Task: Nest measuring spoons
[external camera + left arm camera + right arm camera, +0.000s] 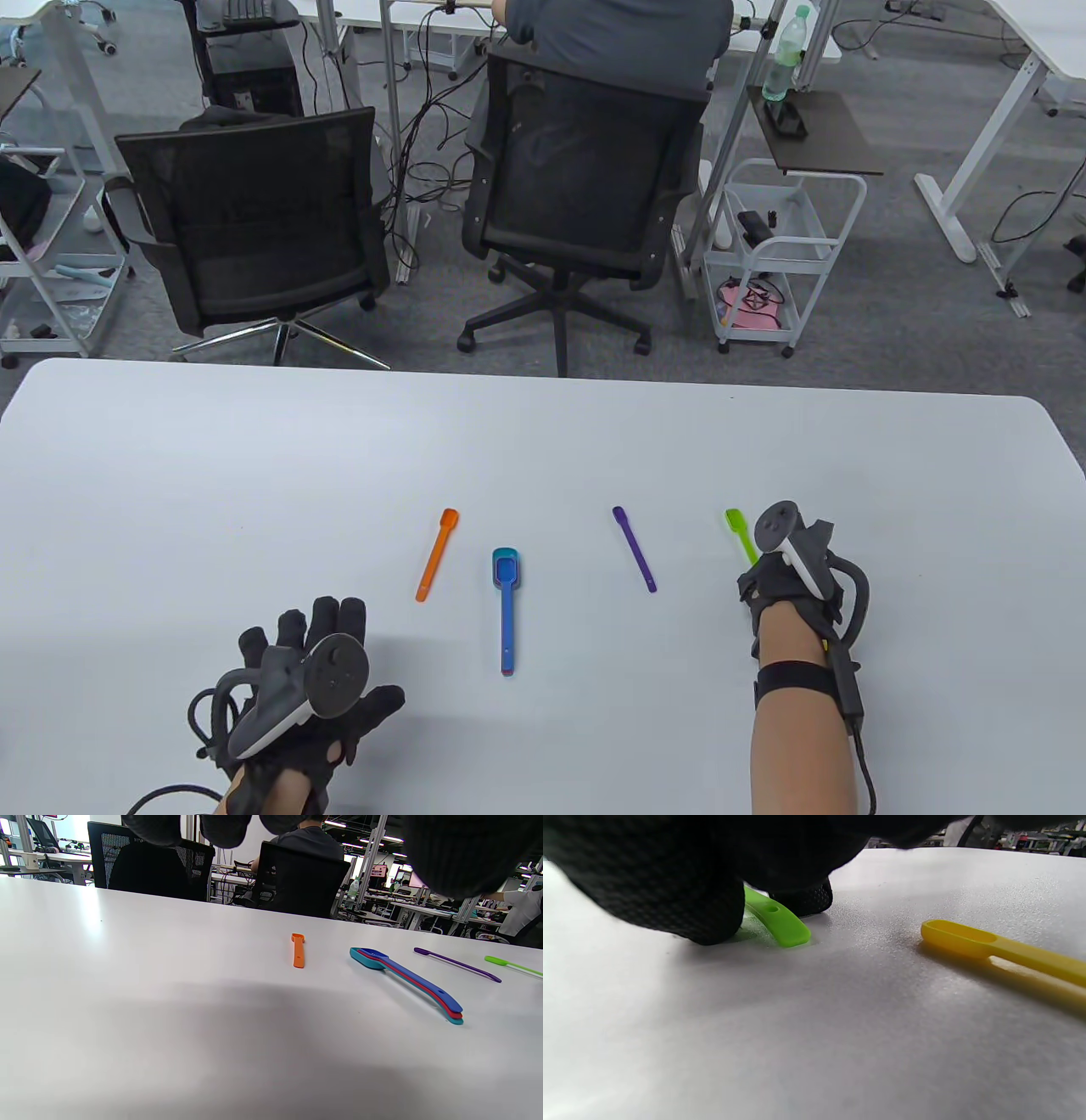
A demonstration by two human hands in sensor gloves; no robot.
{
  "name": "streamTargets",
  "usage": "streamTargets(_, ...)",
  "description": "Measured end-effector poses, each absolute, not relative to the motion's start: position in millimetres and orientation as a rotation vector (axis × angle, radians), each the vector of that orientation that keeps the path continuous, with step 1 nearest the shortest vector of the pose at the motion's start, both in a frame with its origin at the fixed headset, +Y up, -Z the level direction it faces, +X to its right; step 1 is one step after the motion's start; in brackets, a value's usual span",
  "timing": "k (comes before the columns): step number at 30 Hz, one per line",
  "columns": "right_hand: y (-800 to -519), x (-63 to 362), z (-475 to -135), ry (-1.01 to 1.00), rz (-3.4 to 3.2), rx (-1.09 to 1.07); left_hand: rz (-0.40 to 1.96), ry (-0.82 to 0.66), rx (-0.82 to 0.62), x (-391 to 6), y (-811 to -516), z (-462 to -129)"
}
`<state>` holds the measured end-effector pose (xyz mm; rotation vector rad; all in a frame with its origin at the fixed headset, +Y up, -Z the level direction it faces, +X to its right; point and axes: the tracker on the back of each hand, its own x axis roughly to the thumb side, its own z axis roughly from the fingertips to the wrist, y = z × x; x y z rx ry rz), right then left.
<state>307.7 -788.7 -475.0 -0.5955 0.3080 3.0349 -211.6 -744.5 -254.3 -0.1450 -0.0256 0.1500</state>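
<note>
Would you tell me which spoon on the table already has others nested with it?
The blue spoon: red and teal spoons lie stacked beneath it, while the others lie single.

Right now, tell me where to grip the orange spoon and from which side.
Pinch the orange spoon by its long handle, near the end closest to you, coming from above. It lies flat and alone on the table, bowl pointing away, with bare space on both sides. The handle is thin, so fingertips on its two long edges are likely surest. The left hand is nearer.

Left hand (pixel 305 679) lies flat, fingers spread; right hand (pixel 793 564) fingers curled downward.
</note>
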Motion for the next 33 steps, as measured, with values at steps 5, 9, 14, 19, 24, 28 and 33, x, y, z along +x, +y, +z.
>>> streamTargets(5, -789.6, 305.7, -474.7, 0.298, 3.044, -0.594, 0.147, -0.027, -0.147, -211.2, -744.3, -254.2)
streamTargets(9, -790.3, 304.6, -475.0, 0.299, 3.048, -0.598, 0.150, -0.026, -0.144, -211.4, -744.4, -254.1)
streamTargets(14, -791.2, 303.6, -474.6, 0.288, 3.048, -0.599, 0.149, -0.027, -0.145, -211.1, -744.4, -254.1)
streamTargets(19, -792.5, 303.4, -472.0, 0.252, 3.035, -0.604, 0.150, -0.028, -0.142, -211.3, -743.9, -254.2)
streamTargets(24, -793.9, 302.7, -471.3, 0.219, 3.030, -0.617, 0.156, -0.031, -0.143, -211.1, -744.1, -254.0)
streamTargets(28, -794.6, 301.9, -471.1, 0.209, 3.040, -0.619, 0.153, -0.034, -0.140, -210.5, -744.0, -253.9)
streamTargets(33, -795.5, 300.5, -470.7, 0.188, 3.051, -0.625, 0.156, -0.033, -0.138, -211.1, -743.6, -253.7)
